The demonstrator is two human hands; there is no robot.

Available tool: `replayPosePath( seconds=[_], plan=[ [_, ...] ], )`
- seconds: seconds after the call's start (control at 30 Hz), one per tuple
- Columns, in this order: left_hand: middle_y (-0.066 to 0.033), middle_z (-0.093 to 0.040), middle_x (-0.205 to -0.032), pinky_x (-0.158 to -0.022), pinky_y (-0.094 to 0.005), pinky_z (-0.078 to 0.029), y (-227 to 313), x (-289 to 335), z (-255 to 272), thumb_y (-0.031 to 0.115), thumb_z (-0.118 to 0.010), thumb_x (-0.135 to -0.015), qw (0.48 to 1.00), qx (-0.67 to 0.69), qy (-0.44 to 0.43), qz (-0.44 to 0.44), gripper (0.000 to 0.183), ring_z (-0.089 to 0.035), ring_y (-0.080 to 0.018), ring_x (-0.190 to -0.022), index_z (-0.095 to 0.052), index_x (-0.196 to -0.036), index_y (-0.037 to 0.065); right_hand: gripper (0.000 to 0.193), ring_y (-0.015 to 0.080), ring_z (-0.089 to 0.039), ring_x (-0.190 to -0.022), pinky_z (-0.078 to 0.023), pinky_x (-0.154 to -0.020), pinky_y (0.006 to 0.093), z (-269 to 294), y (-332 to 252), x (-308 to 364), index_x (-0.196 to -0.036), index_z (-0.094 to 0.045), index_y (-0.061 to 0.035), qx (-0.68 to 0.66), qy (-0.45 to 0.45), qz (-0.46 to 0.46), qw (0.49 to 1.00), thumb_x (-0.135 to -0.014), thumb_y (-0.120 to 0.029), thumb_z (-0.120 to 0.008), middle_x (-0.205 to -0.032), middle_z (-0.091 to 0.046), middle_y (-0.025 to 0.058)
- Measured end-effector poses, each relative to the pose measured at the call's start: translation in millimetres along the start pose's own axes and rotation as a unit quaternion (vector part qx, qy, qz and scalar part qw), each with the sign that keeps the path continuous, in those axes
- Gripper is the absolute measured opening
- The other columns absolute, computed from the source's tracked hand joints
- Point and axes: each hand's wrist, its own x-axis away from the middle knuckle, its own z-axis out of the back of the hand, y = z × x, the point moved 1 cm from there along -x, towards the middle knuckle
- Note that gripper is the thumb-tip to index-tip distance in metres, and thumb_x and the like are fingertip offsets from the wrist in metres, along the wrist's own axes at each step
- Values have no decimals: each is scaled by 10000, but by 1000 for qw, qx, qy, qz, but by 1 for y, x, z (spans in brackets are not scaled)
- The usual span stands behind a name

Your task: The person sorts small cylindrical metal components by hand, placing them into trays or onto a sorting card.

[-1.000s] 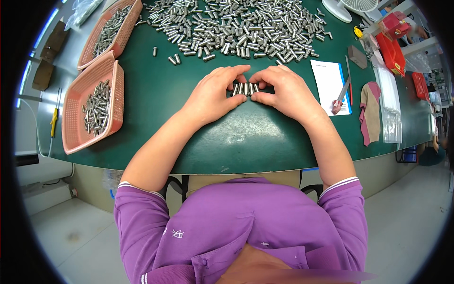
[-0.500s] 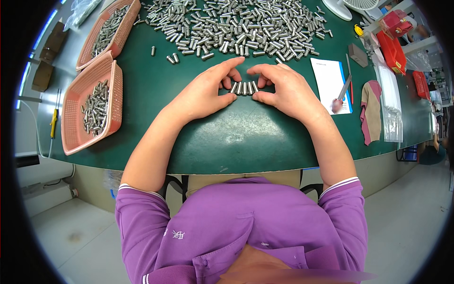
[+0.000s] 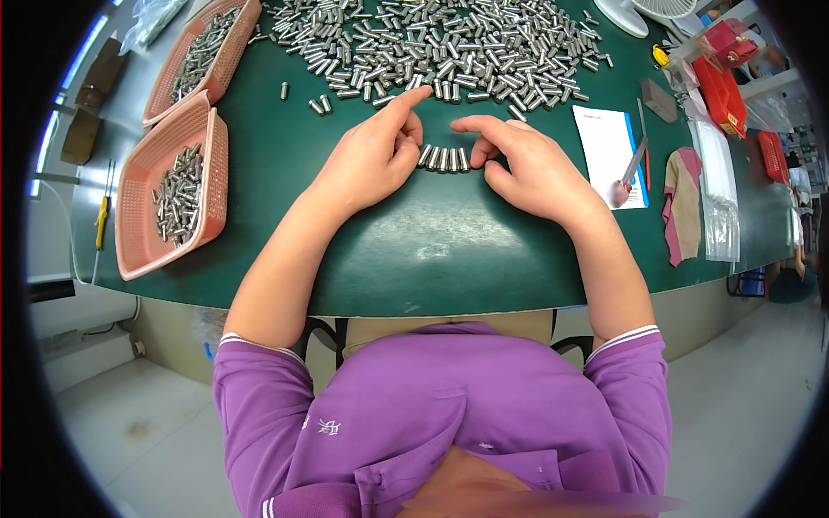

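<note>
A short row of several silver metal pins (image 3: 444,161) lies side by side on the green tabletop (image 3: 432,250), fanned slightly, straight in front of me. At the row's left end is my left hand (image 3: 370,159), index finger stretched out and thumb curved beside the pins. My right hand (image 3: 534,171) is at the other end, its index finger pointing across and its lower fingers bent close to the last pin. Neither hand grips anything; whether a right fingertip touches the end pin is hard to tell. Beyond them spreads a large heap of similar pins (image 3: 458,56).
Two pink plastic baskets, the near one (image 3: 218,173) and the far one (image 3: 248,43), hold pins at the left. A yellow-handled screwdriver (image 3: 102,223) lies beyond them. On the right are a paper sheet (image 3: 600,138), scissors (image 3: 635,160), a cloth (image 3: 682,207) and a red bin (image 3: 718,95).
My hands have drawn apart from the row's ends, the left moving left and the right moving right. The pins now sit closer together and more fanned.
</note>
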Motion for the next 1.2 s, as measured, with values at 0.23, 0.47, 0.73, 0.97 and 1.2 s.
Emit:
replayPosePath(
  seconds=[0.23, 0.47, 0.73, 0.97, 1.2],
  plan=[
    [-116, -630, -897, -765, -420, -483, -4, -3, 1, 74, -467, -868, 995, -85, 54, -6, 465, -618, -331, -851, -432, -1331, 71, 527, 222, -588, -845, -470, -821, 345, -5, 1, -2, -1239, -541, -117, -29, 14, 3, 999, -749, 67, -476, -850, -650, 41],
    [-65, -591, -832, -782, -324, -473, -8, -5, 1, 8, -442, -837, 991, -108, 73, 31, 525, -595, -215, -785, -439, -1358, 77, 503, 216, -591, -843, -480, -802, 340, -5, 1, -2, -1220, -562, -122, -19, 43, 13, 999, -759, 65, -487, -834, -655, 34],
    [-153, -652, -980, -817, -425, -485, -8, -5, 1, 112, -475, -885, 992, -93, 74, 49, 439, -622, -355, -936, -461, -1324, 103, 402, 245, -611, -847, -504, -779, 376, -4, 2, -3, -1126, -598, -117, 14, 80, 21, 996, -763, 35, -514, -798, -662, 39],
    [-49, -592, -817, -735, -295, -470, -3, -2, -5, -14, -439, -822, 996, -57, 56, 28, 541, -575, -168, -737, -444, -1355, 79, 388, 249, -616, -820, -509, -758, 377, -3, 7, -3, -1110, -610, -113, 17, 91, 7, 996, -765, 33, -508, -780, -661, 45],
    [-32, -611, -824, -710, -268, -464, 2, 2, -9, -33, -469, -819, 1000, -3, 22, -14, 556, -556, -124, -719, -441, -1361, 89, 391, 248, -618, -837, -505, -767, 378, 0, 8, -2, -1111, -611, -113, 20, 74, -21, 997, -768, 34, -495, -791, -664, 50]
  ],
)
